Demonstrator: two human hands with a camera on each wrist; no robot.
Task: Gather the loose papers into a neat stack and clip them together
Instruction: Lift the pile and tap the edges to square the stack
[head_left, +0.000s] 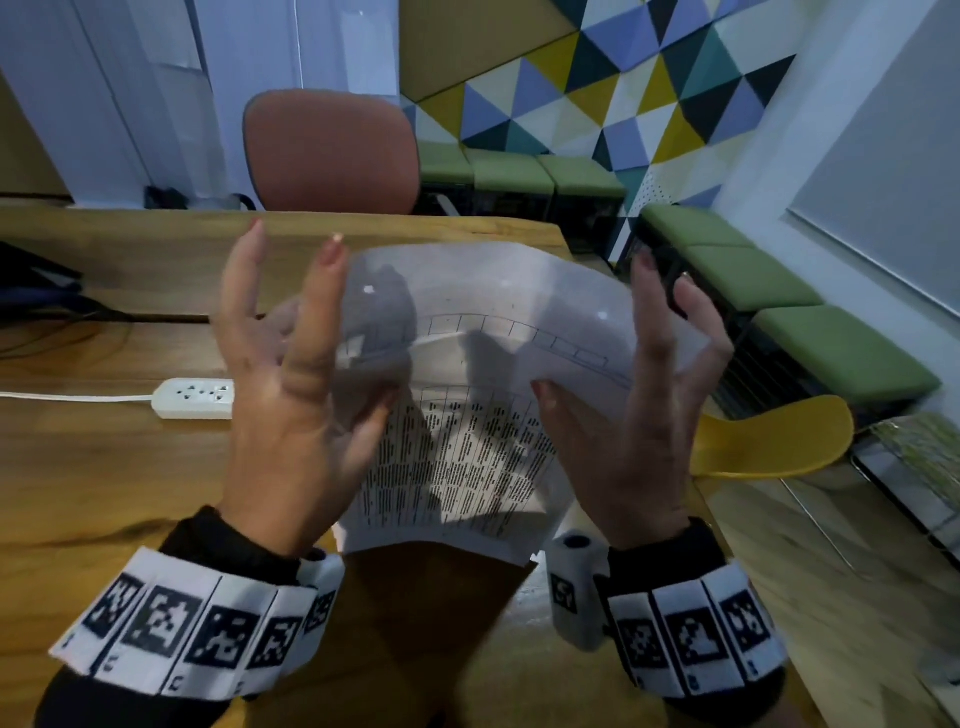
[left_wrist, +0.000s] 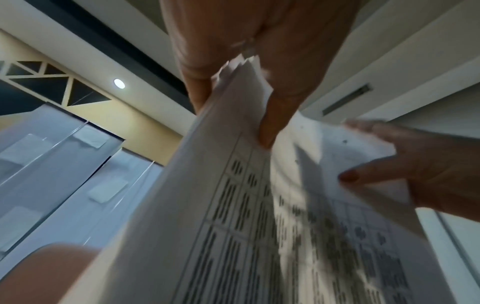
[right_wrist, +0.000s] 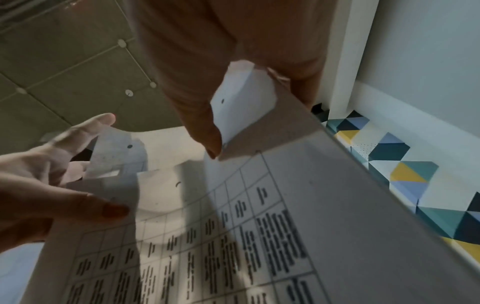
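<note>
Above wooden desk (head_left: 130, 467), printed papers (head_left: 457, 457) curl, edges uneven.

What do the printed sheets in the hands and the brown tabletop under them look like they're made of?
Printed white sheets: thin matte paper, apparently; they bow between the left hand and right hand, and light shows through.

Brown tabletop: wood or wood-look laminate, with visible grain streaks and a slight sheen.

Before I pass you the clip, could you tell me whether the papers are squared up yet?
Not yet. The papers bow between the left hand and right hand, and their corners sit staggered.
</note>
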